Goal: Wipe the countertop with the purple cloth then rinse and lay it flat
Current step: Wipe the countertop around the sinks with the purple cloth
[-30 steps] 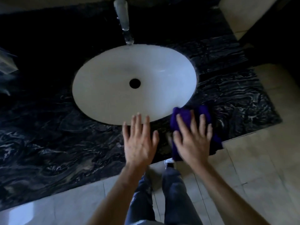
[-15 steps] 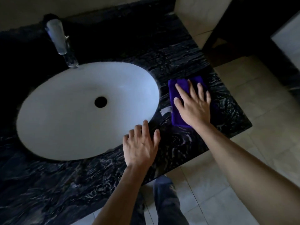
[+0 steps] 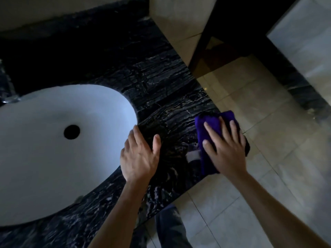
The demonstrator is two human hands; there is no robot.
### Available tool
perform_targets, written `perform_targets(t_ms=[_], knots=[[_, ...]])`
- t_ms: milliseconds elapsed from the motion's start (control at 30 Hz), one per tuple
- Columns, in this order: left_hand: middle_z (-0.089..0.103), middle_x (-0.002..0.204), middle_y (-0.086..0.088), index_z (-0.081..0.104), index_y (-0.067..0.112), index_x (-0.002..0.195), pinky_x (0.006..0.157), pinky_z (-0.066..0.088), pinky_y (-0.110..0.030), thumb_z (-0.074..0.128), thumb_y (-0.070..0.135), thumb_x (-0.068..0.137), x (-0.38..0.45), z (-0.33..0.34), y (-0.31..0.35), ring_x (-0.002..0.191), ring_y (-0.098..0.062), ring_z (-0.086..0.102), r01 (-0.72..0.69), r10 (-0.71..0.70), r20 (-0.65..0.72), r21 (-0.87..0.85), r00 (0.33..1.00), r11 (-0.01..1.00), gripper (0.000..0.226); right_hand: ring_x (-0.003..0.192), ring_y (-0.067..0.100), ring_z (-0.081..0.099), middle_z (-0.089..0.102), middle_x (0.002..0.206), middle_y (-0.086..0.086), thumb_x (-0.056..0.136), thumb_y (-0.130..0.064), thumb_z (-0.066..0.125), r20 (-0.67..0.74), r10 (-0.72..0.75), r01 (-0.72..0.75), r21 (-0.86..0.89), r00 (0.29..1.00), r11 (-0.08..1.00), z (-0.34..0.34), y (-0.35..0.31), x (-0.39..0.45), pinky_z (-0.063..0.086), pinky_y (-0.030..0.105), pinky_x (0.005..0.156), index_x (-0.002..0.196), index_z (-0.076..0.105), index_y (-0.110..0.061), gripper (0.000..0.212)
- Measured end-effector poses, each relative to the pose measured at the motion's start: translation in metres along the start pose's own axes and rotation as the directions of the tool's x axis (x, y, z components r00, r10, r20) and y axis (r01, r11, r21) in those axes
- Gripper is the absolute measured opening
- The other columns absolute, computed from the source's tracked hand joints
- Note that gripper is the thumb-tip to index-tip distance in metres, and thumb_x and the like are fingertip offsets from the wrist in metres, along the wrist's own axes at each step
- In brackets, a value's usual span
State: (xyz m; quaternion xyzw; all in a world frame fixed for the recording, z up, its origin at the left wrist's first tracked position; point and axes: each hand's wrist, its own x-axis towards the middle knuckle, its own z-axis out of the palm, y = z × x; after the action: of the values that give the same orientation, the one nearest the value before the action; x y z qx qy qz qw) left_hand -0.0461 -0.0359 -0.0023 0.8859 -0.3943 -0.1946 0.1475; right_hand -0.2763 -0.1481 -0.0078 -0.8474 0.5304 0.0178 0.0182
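The purple cloth (image 3: 207, 126) lies folded at the right end of the black marble countertop (image 3: 161, 83), partly over its edge. My right hand (image 3: 225, 147) presses flat on the cloth with straight, spread fingers. My left hand (image 3: 139, 156) rests flat on the countertop at the right rim of the white oval sink (image 3: 53, 158), fingers straight. The sink's dark drain hole (image 3: 72, 132) sits near its middle.
Beige floor tiles (image 3: 259, 104) spread to the right of and below the counter. A dark frame (image 3: 232, 33) and a pale panel (image 3: 304, 42) stand at the upper right. My jeans-clad legs (image 3: 170, 228) show below the counter edge. The faucet is out of view.
My right hand has slid the cloth rightward to the counter's end. My left hand stays by the sink rim. The view has swung right, putting the faucet out of frame.
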Motion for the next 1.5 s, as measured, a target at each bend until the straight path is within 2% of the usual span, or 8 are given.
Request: perform_targets(t_ms=[200,400,533,700,833,1167,1333,1500], knots=[[0.043,0.156,-0.011,0.023,0.012,0.156,0.103,0.047,-0.047,0.003,0.074,0.092,-0.001,0.000,0.004,0.133,-0.033,0.053,0.020,-0.021,-0.023,-0.025,1.000,0.999,0.092,0.152,0.043,0.018,0.023,0.168,0.012,0.096,-0.061,0.027,0.034,0.107,-0.107,0.012,0.994,0.994,0.001,-0.053,0.063,0.017,0.062,0.120,0.157,0.024,-0.042,0.064],[0.064,0.133,-0.014,0.017,0.029,0.154,0.088,0.049,-0.046,0.011,0.075,0.086,-0.004,-0.008,-0.001,0.111,-0.038,0.065,0.077,-0.090,-0.049,-0.220,0.995,0.973,0.082,0.156,0.041,0.007,0.014,0.170,0.009,0.097,-0.060,0.036,0.072,-0.362,0.358,0.059,0.929,0.932,0.000,-0.147,0.039,0.012,0.062,0.122,0.158,0.018,-0.044,0.066],[0.067,0.130,-0.001,0.023,0.037,0.148,0.094,0.052,-0.048,0.025,0.071,0.089,-0.013,-0.020,-0.015,0.113,-0.026,0.066,0.092,-0.139,-0.079,-0.428,0.987,0.899,0.068,0.155,0.038,0.017,0.029,0.167,0.003,0.099,-0.059,0.043,0.054,-0.524,0.512,0.151,0.850,0.846,-0.002,-0.119,-0.036,0.020,0.060,0.122,0.153,0.036,-0.044,0.056],[0.069,0.128,-0.001,0.036,0.029,0.142,0.087,0.053,-0.043,0.019,0.075,0.090,-0.016,-0.018,-0.030,0.109,-0.030,0.068,0.051,-0.075,-0.067,-0.315,0.995,0.948,0.071,0.153,0.040,0.022,0.035,0.163,0.012,0.100,-0.064,0.032,0.066,-0.221,0.219,0.040,0.973,0.975,-0.004,-0.029,-0.007,0.024,0.061,0.119,0.153,0.034,-0.047,0.056],[0.066,0.134,0.002,0.032,0.035,0.145,0.093,0.055,-0.047,0.023,0.075,0.091,-0.009,-0.020,-0.018,0.118,-0.021,0.066,0.093,-0.141,-0.080,-0.429,0.987,0.898,0.067,0.153,0.044,0.015,0.022,0.168,0.010,0.094,-0.064,0.031,0.064,-0.020,0.020,-0.008,0.998,1.000,-0.003,-0.052,0.070,0.019,0.064,0.119,0.156,0.026,-0.048,0.064],[0.062,0.139,0.001,0.026,0.041,0.147,0.096,0.052,-0.048,0.021,0.073,0.089,-0.009,-0.024,-0.016,0.118,-0.028,0.063,0.154,-0.194,-0.050,-0.436,0.980,0.887,0.066,0.156,0.038,0.013,0.025,0.168,0.002,0.098,-0.057,0.040,0.119,-0.533,0.516,0.147,0.838,0.844,-0.006,-0.148,-0.027,0.021,0.065,0.119,0.157,0.027,-0.040,0.062],[0.056,0.146,0.006,0.021,0.043,0.148,0.097,0.052,-0.045,0.014,0.075,0.089,-0.005,-0.021,-0.016,0.124,-0.024,0.061,0.122,-0.127,0.008,-0.326,0.992,0.938,0.067,0.155,0.032,0.023,0.033,0.165,-0.003,0.097,-0.066,0.044,0.143,-0.525,0.501,0.172,0.839,0.848,-0.006,-0.119,-0.036,0.029,0.062,0.116,0.146,0.044,-0.050,0.052],[0.055,0.146,0.006,0.024,0.034,0.150,0.092,0.050,-0.042,0.017,0.065,0.097,0.008,-0.018,-0.013,0.130,-0.021,0.055,0.158,-0.150,0.052,-0.230,0.987,0.960,0.062,0.155,0.036,0.017,0.022,0.169,0.002,0.096,-0.068,0.036,0.062,-0.445,0.440,0.084,0.893,0.894,-0.001,-0.148,0.091,0.015,0.059,0.122,0.155,0.023,-0.052,0.062]])
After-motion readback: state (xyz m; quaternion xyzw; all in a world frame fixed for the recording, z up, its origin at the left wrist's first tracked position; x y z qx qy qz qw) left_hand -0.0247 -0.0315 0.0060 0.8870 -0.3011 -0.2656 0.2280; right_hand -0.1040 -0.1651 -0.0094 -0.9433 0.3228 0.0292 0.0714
